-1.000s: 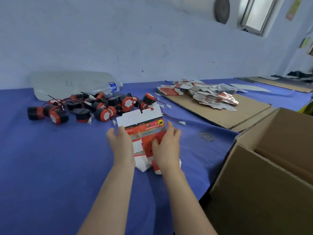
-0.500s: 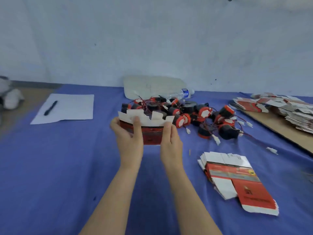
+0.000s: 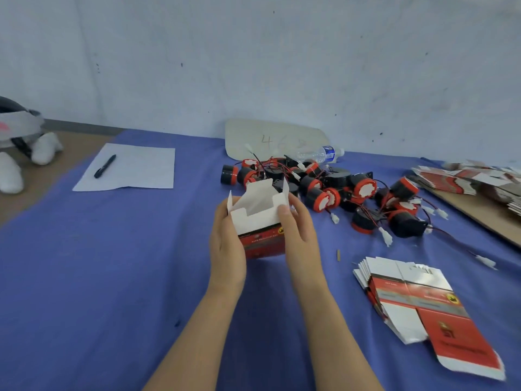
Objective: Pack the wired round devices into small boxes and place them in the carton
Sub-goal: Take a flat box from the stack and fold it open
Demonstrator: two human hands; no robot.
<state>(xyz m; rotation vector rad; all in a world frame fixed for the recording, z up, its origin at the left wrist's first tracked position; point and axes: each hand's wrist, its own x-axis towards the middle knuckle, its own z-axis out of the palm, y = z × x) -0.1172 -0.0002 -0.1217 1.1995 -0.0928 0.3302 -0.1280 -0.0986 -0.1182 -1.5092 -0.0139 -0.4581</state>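
A small red and white box (image 3: 260,221) stands opened out between my hands, its white top flaps up and its inside bare. My left hand (image 3: 227,246) grips its left side and my right hand (image 3: 300,235) grips its right side, thumb on the front flap. Just behind it lies a pile of several black and red round devices (image 3: 332,193) with thin wires and white plugs. A stack of flat box blanks (image 3: 417,303) lies on the blue cloth to my right. The carton is out of view.
A sheet of paper (image 3: 132,169) with a black pen (image 3: 105,166) lies at the far left. A water bottle (image 3: 318,154) and a pale board (image 3: 270,139) lean at the wall. More flat blanks (image 3: 473,179) sit on cardboard at the far right. White objects (image 3: 17,153) lie at the left edge.
The flat blank between my hands has been opened into a box shape, flaps up. The view has swung left, away from the carton, and the blank stack now lies to my right.
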